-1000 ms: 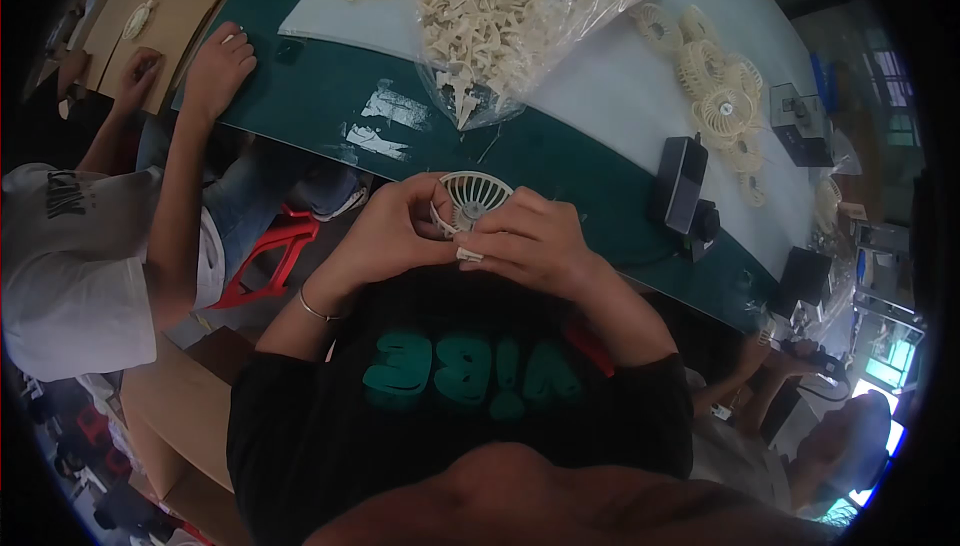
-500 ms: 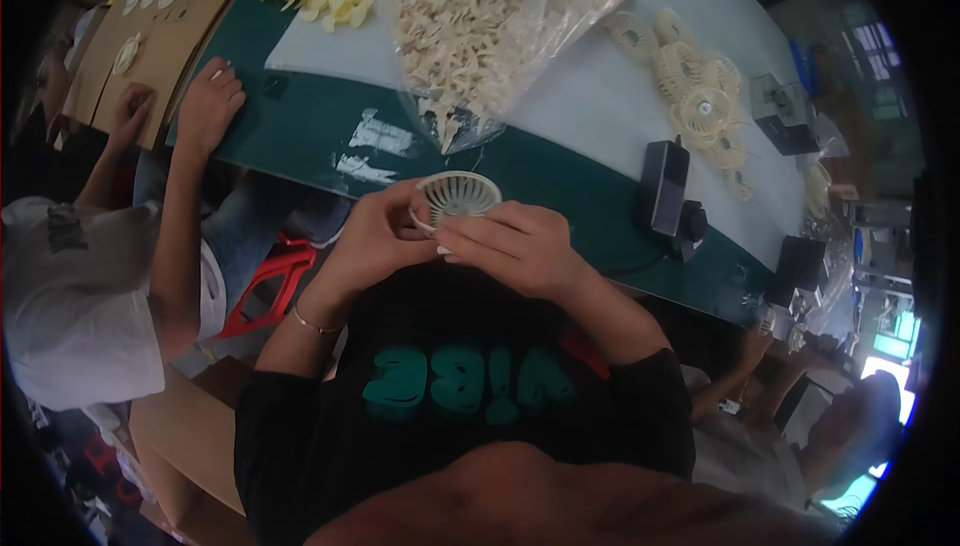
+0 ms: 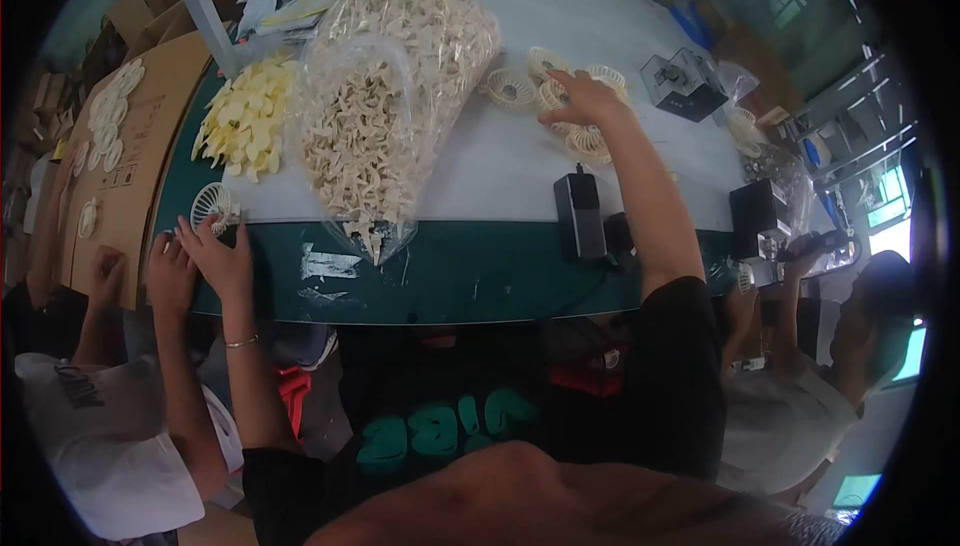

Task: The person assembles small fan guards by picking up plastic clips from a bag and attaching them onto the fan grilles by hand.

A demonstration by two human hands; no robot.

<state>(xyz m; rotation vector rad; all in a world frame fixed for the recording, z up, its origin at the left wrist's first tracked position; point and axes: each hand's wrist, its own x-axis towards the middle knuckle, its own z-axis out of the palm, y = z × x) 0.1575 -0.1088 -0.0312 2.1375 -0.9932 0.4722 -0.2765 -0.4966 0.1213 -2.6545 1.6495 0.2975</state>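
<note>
While left hand (image 3: 218,254) touches one cage (image 3: 213,203), others (4+) (image 3: 510,88) surround right hand (image 3: 585,101).

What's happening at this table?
The person's left hand is at a pale slatted fan grille on the left of the table, beside a co-worker's hand. The right hand is spread over a cluster of similar grilles; contact is unclear. Between the hands lies a clear plastic bag of small cream parts, with pale yellow pieces beside it.

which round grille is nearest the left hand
The grille at the fingertips of the left hand, near the yellow pieces; the grilles bunched by the right hand lie well away from it.
</note>
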